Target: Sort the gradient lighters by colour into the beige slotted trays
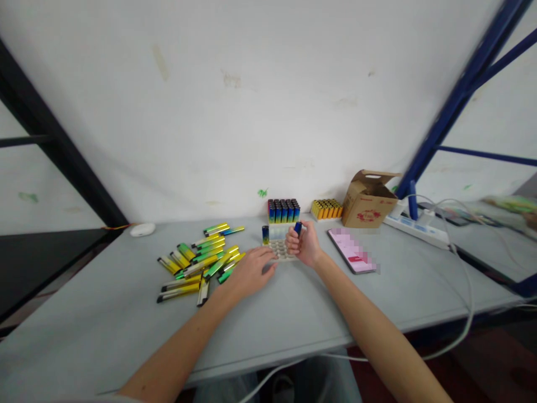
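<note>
My right hand point(302, 244) is closed around a blue lighter point(297, 227), held upright just above a pale tray with round holes point(280, 248). One blue-and-green lighter point(265, 234) stands in the tray's far left corner. My left hand point(250, 271) rests palm down on the table beside the tray, fingers stretched out, touching the right edge of a loose pile of yellow-green lighters point(201, 260).
Against the wall stand a filled tray of blue lighters point(283, 211), a tray of orange lighters point(326, 209) and an open cardboard box point(369, 200). A phone point(351, 250) lies to the right. A power strip point(415, 226) with cables and a blue frame point(453, 106) are at far right.
</note>
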Action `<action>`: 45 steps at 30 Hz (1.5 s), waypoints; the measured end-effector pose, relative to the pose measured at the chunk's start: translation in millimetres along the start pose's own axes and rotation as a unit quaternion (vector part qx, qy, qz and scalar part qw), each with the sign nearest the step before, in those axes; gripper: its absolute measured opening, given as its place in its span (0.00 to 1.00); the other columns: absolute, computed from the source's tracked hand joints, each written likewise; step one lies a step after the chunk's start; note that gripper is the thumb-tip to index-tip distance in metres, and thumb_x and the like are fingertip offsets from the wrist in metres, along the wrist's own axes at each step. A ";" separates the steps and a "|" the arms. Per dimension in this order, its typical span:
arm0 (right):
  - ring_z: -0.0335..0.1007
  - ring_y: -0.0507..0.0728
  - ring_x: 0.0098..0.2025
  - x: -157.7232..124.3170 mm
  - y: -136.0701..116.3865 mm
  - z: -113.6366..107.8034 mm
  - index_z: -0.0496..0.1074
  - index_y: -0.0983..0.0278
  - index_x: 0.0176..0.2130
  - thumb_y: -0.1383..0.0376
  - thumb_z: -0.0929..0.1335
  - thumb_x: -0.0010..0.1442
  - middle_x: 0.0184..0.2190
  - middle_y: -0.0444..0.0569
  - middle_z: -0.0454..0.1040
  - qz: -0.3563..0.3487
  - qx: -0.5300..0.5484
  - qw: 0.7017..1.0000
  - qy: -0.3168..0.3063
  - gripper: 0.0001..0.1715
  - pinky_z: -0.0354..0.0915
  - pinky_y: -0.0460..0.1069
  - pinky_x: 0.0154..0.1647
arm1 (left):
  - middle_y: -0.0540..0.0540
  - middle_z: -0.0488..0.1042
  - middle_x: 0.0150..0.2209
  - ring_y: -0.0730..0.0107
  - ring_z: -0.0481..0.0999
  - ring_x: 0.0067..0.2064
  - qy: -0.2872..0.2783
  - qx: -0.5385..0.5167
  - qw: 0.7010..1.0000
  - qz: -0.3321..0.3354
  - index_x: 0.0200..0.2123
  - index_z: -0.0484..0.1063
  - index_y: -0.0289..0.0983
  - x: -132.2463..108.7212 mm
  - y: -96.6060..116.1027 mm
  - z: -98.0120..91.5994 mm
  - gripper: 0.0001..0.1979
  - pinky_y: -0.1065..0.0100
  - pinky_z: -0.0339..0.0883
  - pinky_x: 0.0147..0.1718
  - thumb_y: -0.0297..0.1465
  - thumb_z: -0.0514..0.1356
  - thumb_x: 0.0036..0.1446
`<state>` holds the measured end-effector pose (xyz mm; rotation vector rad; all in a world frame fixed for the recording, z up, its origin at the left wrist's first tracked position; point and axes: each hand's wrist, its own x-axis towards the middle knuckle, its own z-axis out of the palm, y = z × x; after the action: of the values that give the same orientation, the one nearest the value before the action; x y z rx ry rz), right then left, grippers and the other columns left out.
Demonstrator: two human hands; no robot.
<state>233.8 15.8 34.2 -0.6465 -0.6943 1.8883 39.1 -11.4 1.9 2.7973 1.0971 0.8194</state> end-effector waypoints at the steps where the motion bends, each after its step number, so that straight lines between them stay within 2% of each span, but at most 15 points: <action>1: 0.41 0.48 0.15 0.4 0.2 0.4 0.52 0.61 0.21 0.50 0.58 0.56 0.14 0.37 0.48 -0.012 0.000 1.000 0.005 0.21 0.38 0.42 0.14 | 0.39 0.77 0.48 0.58 0.75 0.51 0.003 0.002 1.000 -0.003 0.45 0.75 0.35 0.1 -0.1 -0.6 0.12 0.56 0.68 0.52 0.30 0.57 0.61; 5: 0.47 0.49 0.16 1.9 1.6 2.3 0.55 0.61 0.23 0.52 0.57 0.58 0.16 0.39 0.53 -0.051 -0.008 0.998 0.023 0.19 0.43 0.43 0.15 | 0.39 0.78 0.46 0.58 0.75 0.49 -0.005 0.006 1.000 -0.014 0.43 0.75 0.35 0.8 -1.0 -4.4 0.11 0.56 0.69 0.51 0.30 0.57 0.60; 8: 0.51 0.50 0.18 1.9 2.7 4.1 0.57 0.61 0.25 0.52 0.55 0.59 0.17 0.40 0.56 -0.046 -0.022 0.998 0.035 0.18 0.48 0.44 0.17 | 0.40 0.78 0.44 0.58 0.76 0.47 -0.005 0.006 1.000 -0.018 0.42 0.75 0.35 1.5 -3.3 -6.0 0.10 0.56 0.70 0.49 0.29 0.57 0.60; 11: 0.53 0.51 0.18 0.6 2.4 4.8 0.58 0.61 0.26 0.51 0.55 0.59 0.18 0.41 0.57 -0.042 -0.023 0.998 0.040 0.19 0.49 0.44 0.17 | 0.41 0.79 0.43 0.59 0.76 0.47 -0.004 0.007 1.000 -0.023 0.42 0.75 0.35 1.7 -6.4 -6.0 0.09 0.57 0.69 0.50 0.29 0.56 0.60; 17: 0.53 0.50 0.18 -1.0 0.2 2.3 0.57 0.61 0.25 0.51 0.55 0.58 0.19 0.41 0.56 -0.029 -0.026 0.999 0.009 0.19 0.44 0.43 0.17 | 0.42 0.78 0.45 0.60 0.75 0.47 -0.026 0.012 0.999 -0.028 0.42 0.75 0.36 0.7 -12.1 -7.3 0.09 0.59 0.69 0.49 0.28 0.59 0.59; 27: 0.59 0.53 0.21 0.3 4.6 3.9 0.60 0.61 0.27 0.53 0.58 0.54 0.19 0.42 0.61 -0.001 -0.077 0.997 -0.031 0.15 0.58 0.47 0.23 | 0.43 0.78 0.45 0.59 0.75 0.48 -0.065 0.005 0.997 -0.046 0.41 0.77 0.37 3.0 -13.5 -12.7 0.09 0.58 0.68 0.50 0.26 0.58 0.60; 30: 0.58 0.52 0.21 0.4 4.6 4.5 0.60 0.61 0.27 0.53 0.57 0.55 0.19 0.42 0.60 0.004 -0.073 0.997 -0.020 0.15 0.56 0.46 0.22 | 0.42 0.79 0.43 0.59 0.75 0.47 -0.073 0.005 0.996 -0.049 0.40 0.77 0.36 3.9 -11.8 -14.1 0.09 0.59 0.68 0.49 0.27 0.57 0.60; 36: 0.48 0.49 0.17 -0.7 0.9 2.3 0.55 0.61 0.25 0.51 0.57 0.57 0.16 0.39 0.53 0.001 -0.033 0.999 0.007 0.18 0.43 0.43 0.16 | 0.42 0.79 0.41 0.59 0.75 0.45 -0.073 0.014 0.996 -0.048 0.38 0.77 0.36 4.0 -11.8 -14.4 0.07 0.59 0.68 0.48 0.28 0.58 0.59; 45: 0.44 0.49 0.17 -2.1 3.6 4.9 0.52 0.60 0.24 0.52 0.58 0.56 0.17 0.38 0.51 0.002 -0.058 0.998 0.003 0.17 0.41 0.43 0.16 | 0.43 0.78 0.41 0.60 0.75 0.45 -0.059 0.006 0.998 -0.036 0.38 0.76 0.37 3.1 -13.2 -12.7 0.07 0.59 0.68 0.47 0.27 0.58 0.59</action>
<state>229.0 11.7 35.3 -0.7281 -0.8032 1.8589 26.6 -1.6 11.6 2.7572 1.1786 0.6348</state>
